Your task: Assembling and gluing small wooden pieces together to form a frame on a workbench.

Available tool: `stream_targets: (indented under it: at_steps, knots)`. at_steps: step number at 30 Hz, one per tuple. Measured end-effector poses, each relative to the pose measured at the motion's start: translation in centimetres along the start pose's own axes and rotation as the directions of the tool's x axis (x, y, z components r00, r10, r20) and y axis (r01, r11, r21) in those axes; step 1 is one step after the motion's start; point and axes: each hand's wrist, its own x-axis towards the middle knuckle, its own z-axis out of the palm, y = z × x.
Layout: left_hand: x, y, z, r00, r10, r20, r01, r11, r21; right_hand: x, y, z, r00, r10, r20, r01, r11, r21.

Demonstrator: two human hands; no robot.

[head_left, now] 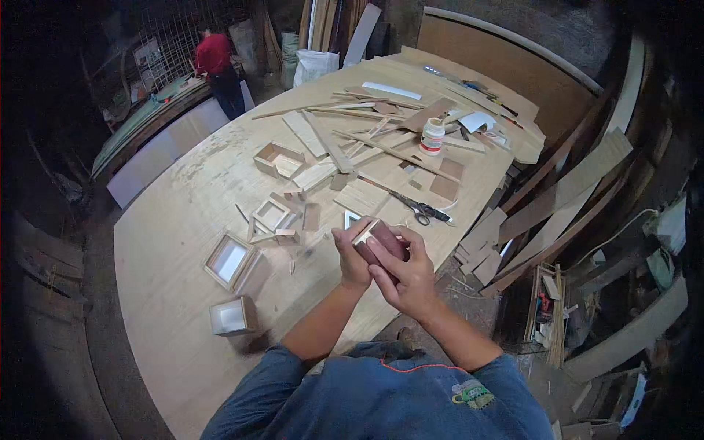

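Over the near right edge of the table, my two hands hold a small wooden piece [386, 248], box-like, with a pale edge and a reddish-brown face. Whether that brown face is its own side or a sheet against it, I cannot tell. My left hand [355, 258] grips its left side, thumb and fingers closed. From the right, my right hand [411, 277] wraps it, fingers bent across the brown face. Just behind the hands lies a small white-lined frame [352, 218], partly hidden. Left of them stand two small wooden boxes with white insides, one square [231, 261], another nearer [233, 317].
The pale plywood table [165, 293] bears an open wooden box [279, 160], small frames [271, 215], scissors [422, 217], a utility knife [433, 210], a white glue bottle [433, 136] and many wood strips. Boards [565, 183] lean at right. A person in red [213, 55] works at a far bench.
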Motion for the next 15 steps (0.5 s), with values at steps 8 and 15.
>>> stream_targets:
  at_steps: [8,15]
  knots:
    - [0.8,-0.3,-0.5,0.999,-0.049,0.009,0.049,0.998,-0.034,0.2,0.5,0.5,1.0,-0.007,-0.013,0.008,0.999,0.031]
    - [0.4,0.2,0.6,0.957,-0.166,-0.238,0.145,0.984,-0.101,0.5,0.6,0.8,0.993,0.119,0.012,-0.119,0.993,0.014]
